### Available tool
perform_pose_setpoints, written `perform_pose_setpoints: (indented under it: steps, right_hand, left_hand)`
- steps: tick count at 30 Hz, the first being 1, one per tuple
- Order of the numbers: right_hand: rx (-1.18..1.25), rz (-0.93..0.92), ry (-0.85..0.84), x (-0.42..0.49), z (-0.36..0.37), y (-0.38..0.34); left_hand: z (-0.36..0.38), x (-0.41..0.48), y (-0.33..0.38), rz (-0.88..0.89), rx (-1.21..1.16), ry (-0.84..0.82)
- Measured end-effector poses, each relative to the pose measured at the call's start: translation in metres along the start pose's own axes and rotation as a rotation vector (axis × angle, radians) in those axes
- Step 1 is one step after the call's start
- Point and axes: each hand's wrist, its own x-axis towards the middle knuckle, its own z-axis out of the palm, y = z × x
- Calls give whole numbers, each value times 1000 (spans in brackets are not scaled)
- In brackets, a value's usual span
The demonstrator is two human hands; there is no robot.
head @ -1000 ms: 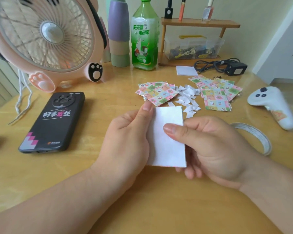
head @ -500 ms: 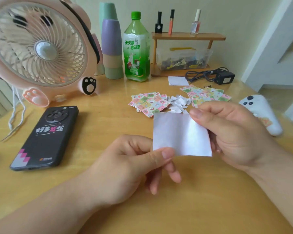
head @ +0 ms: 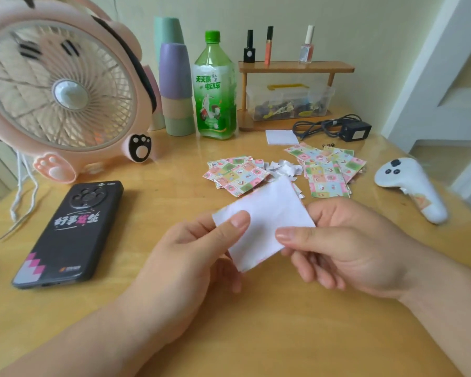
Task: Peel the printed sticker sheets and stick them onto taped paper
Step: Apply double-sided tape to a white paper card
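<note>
A sticker sheet with its white back facing me hangs tilted above the wooden table. My left hand pinches its left corner under the thumb. My right hand pinches its right edge, thumb on top. Behind it lie two piles of printed sticker sheets, one at centre and one to the right. White peeled scraps sit between the piles. A small white paper pad rests farther back.
A black phone lies at left, in front of a pink fan. Stacked cups, a green bottle and a wooden shelf over a plastic box line the back. A black charger and a white controller sit at right.
The sheet has turned from upright to a tilted diamond and come lower. My left thumb has moved onto its left corner and my right hand has dropped to its right edge.
</note>
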Motion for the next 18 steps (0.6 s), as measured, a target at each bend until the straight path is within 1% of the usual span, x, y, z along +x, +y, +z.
perform_pose_setpoints:
  steps: [1,3,5,7,9,12,13,15,17,18]
  right_hand:
    - [-3,6,-19,0,-1,0]
    - [40,-7,3,1,-2,1]
    - [63,-82,92,3,-2,2]
    - [48,-165,186,5,-1,3]
    - [53,-224,238,5,0,4]
    - [80,-281,300,5,3,3]
    - [77,-276,296,3,3,3]
    - [19,-201,181,0,4,3]
    - [-84,-113,50,-2,6,2]
    - [-122,-81,28,-2,7,2]
  left_hand:
    - [-2,1,1,-3,31,28]
    - [-4,1,2,-20,77,43]
    - [-3,-1,4,-34,133,-17]
    - [0,-6,7,-37,249,-105]
    - [1,-8,7,-28,321,-148]
    - [3,-8,6,4,332,-95]
    - [3,-8,5,14,321,-53]
    - [4,-6,3,18,271,24]
    - [4,-4,-1,21,223,44]
    - [3,-3,-2,20,204,44]
